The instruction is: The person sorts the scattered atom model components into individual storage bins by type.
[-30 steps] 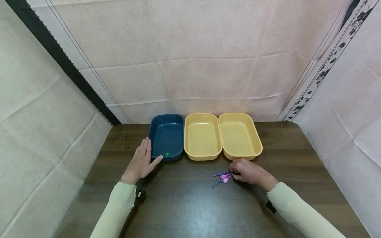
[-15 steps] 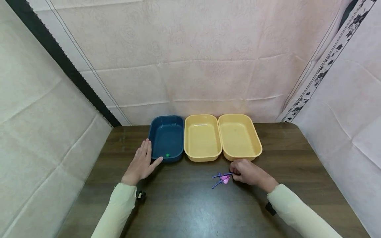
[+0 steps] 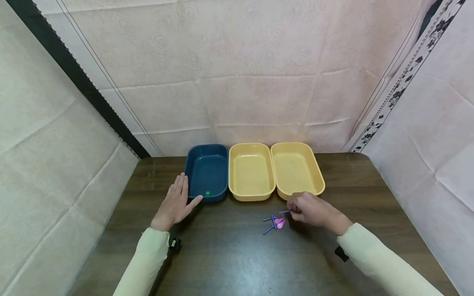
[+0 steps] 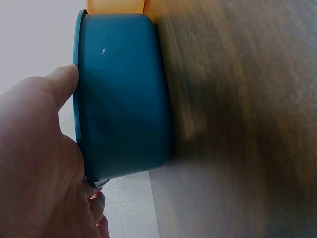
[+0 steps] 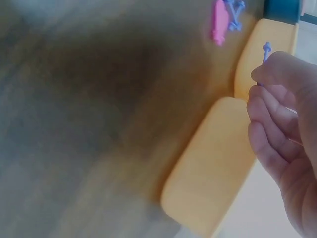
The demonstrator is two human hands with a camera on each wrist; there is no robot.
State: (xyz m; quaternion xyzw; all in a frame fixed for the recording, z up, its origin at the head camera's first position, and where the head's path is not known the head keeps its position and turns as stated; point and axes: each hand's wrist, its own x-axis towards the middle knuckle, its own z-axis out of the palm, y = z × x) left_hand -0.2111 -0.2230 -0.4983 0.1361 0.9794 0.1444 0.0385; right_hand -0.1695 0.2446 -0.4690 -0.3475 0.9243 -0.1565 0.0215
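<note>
My right hand pinches a small purple stick with a knobbed end between thumb and fingertips, in front of the right yellow tray. On the table just left of that hand lie several purple sticks, crossing one another, beside pink teardrop-shaped pieces. My left hand rests against the near left corner of the dark blue tray, fingers straight along its side and thumb at the front rim. Inside that tray sits a small green ball.
A middle yellow tray stands between the blue tray and the right yellow one, all in a row near the back edge of the brown wooden table. Pale cloth hangs behind and at both sides.
My right hand has lifted slightly, and the purple stick in its fingers has come up away from the pile. My left hand stays on the blue tray.
</note>
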